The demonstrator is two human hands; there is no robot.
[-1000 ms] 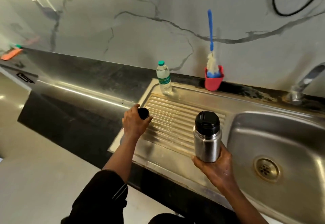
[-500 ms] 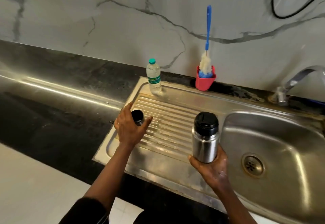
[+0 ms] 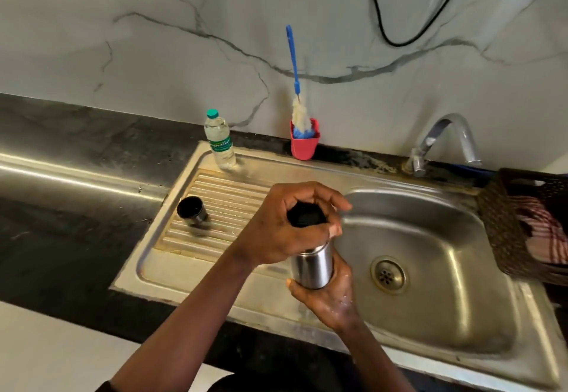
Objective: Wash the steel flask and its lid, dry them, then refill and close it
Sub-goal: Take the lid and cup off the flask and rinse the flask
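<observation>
The steel flask (image 3: 312, 265) is held upright above the seam between drainboard and basin. My right hand (image 3: 329, 299) grips its base from below. My left hand (image 3: 285, 225) curls over the top, fingers wrapped round the flask's black inner lid (image 3: 305, 216), which is partly hidden by them. The flask's small steel cap (image 3: 192, 211) with a black inside stands by itself on the ribbed drainboard (image 3: 227, 207), to the left of both hands.
A water bottle (image 3: 218, 139) with a green cap stands at the drainboard's back. A red holder (image 3: 304, 144) with a blue-handled bottle brush (image 3: 295, 65) sits against the wall. The tap (image 3: 445, 139) curves over the sink basin (image 3: 430, 256). A brown basket (image 3: 516, 225) with checked cloth sits right.
My left hand let go of the small steel cap on the drainboard and moved right onto the flask's black lid. The view shifted right, showing the basket.
</observation>
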